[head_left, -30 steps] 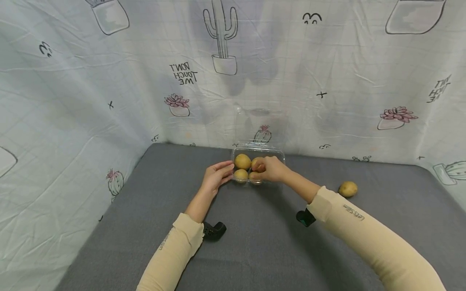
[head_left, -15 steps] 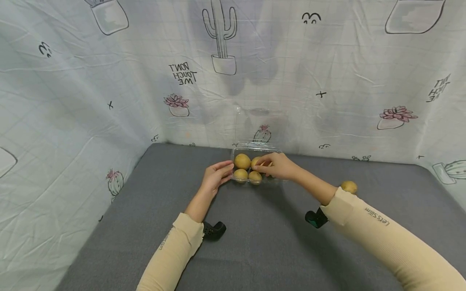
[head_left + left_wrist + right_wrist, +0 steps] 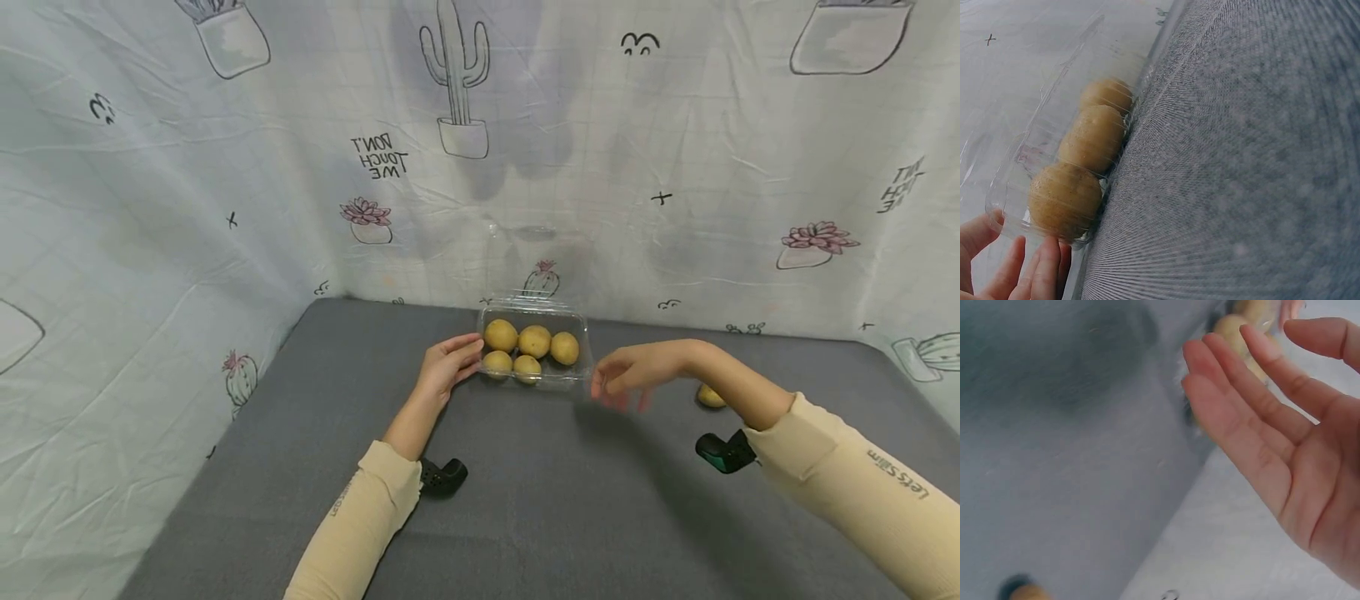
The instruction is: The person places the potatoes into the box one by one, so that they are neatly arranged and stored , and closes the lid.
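Observation:
Several yellow potatoes [image 3: 535, 342] lie in two rows in a clear plastic box [image 3: 551, 381], whose lid [image 3: 517, 250] stands raised against the backdrop. My left hand [image 3: 448, 367] holds the box by its left end. In the left wrist view the thumb meets the rim, and the other fingers [image 3: 1047, 269] lie against the end wall below. My right hand [image 3: 633, 371] hovers just right of the box, its fingers loosely bent and nothing in them. The right wrist view shows its palm and spread fingers [image 3: 1235, 419]. A loose potato [image 3: 711, 397] is partly hidden behind my right forearm.
A grey cloth [image 3: 465, 533] covers the table. White fabric [image 3: 720, 150] with plant drawings hangs close behind the box and along the sides. Black wrist devices [image 3: 444, 477] sit under both forearms.
My right hand has let go of a potato in the box's right part and moved out to the right. My left hand stays at the box's left end.

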`<state>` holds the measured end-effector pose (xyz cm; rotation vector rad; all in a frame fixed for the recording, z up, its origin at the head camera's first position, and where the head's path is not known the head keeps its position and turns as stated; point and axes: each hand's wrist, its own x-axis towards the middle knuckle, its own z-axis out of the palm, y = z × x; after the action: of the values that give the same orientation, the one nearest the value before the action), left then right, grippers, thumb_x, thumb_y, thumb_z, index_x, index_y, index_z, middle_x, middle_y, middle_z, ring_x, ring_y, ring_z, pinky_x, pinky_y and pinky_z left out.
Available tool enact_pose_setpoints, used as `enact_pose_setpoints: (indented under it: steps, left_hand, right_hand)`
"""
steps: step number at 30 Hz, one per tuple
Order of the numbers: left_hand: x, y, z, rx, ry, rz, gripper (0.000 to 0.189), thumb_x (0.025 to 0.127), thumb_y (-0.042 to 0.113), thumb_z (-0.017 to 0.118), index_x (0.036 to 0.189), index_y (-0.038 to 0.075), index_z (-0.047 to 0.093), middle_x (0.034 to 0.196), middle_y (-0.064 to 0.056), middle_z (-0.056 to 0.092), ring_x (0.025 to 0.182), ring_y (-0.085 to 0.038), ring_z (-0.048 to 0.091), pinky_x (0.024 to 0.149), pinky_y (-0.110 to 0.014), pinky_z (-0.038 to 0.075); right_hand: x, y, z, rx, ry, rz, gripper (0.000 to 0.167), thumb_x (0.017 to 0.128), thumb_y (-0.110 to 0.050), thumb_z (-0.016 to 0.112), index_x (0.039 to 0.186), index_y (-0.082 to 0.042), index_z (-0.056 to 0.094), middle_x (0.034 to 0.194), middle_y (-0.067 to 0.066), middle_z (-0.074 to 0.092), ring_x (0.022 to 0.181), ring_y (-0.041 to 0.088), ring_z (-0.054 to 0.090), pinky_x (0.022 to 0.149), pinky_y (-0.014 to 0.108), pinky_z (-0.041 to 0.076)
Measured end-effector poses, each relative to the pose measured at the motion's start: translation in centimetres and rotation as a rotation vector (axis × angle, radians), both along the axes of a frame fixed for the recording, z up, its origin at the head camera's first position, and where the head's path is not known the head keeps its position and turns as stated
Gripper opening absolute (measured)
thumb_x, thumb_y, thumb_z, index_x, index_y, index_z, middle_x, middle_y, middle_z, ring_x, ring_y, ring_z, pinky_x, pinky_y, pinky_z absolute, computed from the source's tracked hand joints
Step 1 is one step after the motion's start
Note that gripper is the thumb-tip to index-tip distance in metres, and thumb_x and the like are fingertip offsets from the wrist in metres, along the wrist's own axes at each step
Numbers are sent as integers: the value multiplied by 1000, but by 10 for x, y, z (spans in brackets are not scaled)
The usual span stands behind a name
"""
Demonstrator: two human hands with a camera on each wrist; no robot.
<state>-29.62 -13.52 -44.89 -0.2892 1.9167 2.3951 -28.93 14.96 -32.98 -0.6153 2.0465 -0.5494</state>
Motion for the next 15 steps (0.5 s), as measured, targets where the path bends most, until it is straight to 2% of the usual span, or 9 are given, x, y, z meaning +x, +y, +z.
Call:
enact_pose_setpoints:
  steps: [3, 10, 15]
  left_hand:
    - [1, 0, 0, -7, -5, 0, 32, 86, 10, 66, 117, 3, 62, 111, -12, 62, 96, -23, 62, 79, -26, 55]
    - [1, 1, 0, -3, -5, -2, 32, 86, 11, 66, 116, 2, 63, 109, -13, 62, 94, -21, 62, 78, -25, 55]
    - [0, 1, -1, 7, 0, 5, 32, 86, 10, 66, 116, 1, 62, 104, -9, 63, 92, -21, 63, 78, -26, 55]
  right_hand:
    - [3, 14, -6, -31, 21, 3, 25, 97, -16, 41, 116, -3, 51, 109, 13, 56, 96, 22, 55, 78, 38, 51]
    - [14, 49, -17, -137, 166, -53, 27, 97, -14, 45, 118, 0, 52, 108, 14, 58, 97, 25, 54, 76, 36, 50]
    - [20, 72, -25, -149, 187, -83, 30, 97, -15, 45, 121, 3, 51, 114, 18, 57, 101, 29, 54, 76, 38, 50]
